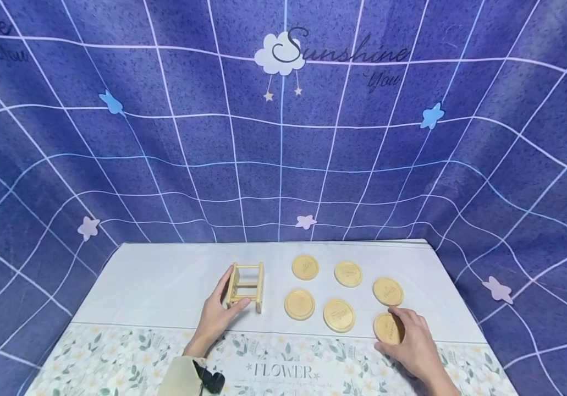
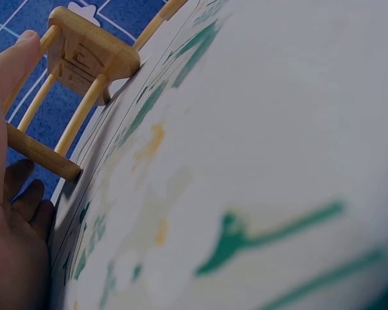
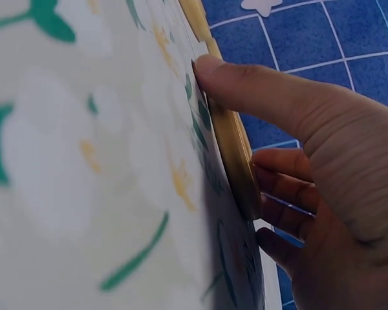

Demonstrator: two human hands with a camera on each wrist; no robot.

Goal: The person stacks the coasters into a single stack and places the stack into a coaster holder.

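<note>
Rack [image 1: 260, 287]: clamped by left hand [image 1: 216, 313], unfilled
Loose discs [image 1: 339, 315]: five laid out, none racked
Sixth disc [image 1: 386, 329]: edge pinched by right hand [image 1: 414, 336]

A violet-blue cloth [image 1: 258, 146] hung behind the white table cover [image 1: 164, 280] and at both sides, crossed by pale lines and dotted with pastel stars [image 1: 305, 221]. High on it I saw a white cloud [image 1: 266, 58], overlapped by the dark word "Sunshine" [image 1: 352, 54]. A flowered band [image 1: 115, 357] nearer the front read "FLOWER" [image 1: 283, 371].
</note>
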